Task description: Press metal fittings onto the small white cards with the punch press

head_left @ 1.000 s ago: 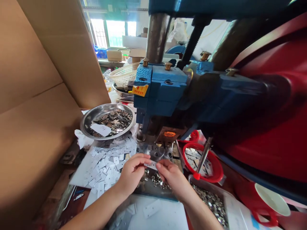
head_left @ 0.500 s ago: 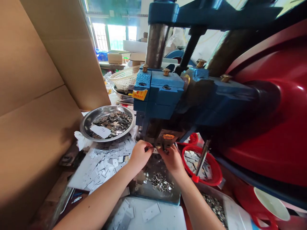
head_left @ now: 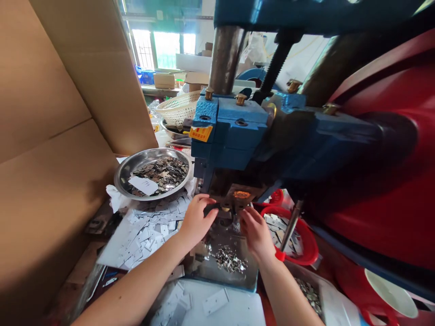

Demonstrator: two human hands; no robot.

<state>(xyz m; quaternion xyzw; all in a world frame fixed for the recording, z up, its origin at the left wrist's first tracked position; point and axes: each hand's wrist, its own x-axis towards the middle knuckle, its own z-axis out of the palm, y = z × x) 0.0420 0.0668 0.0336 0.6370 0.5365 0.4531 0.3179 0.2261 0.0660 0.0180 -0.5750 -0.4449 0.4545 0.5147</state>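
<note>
In the head view a blue press stands in front of me, its dark tooling low at the centre. My left hand is at the left of this tooling, thumb and fingers apart with nothing between them. On the other side, my right hand has its fingers curled together; what they hold, if anything, is hidden. Small shiny metal scraps lie in a heap on the press bed between my forearms. Flat grey metal plates are spread in a loose pile left of my left hand.
A steel bowl of small metal parts with a paper label stands behind the pile. Right of the press are a red basket of plates and a large red wheel cover. Cardboard walls the left side. A metal rod slants nearby.
My left hand has opened, its thumb and fingers spreading. My right hand has drawn back right and down from the tooling. The pale plate between my hands no longer shows there.
</note>
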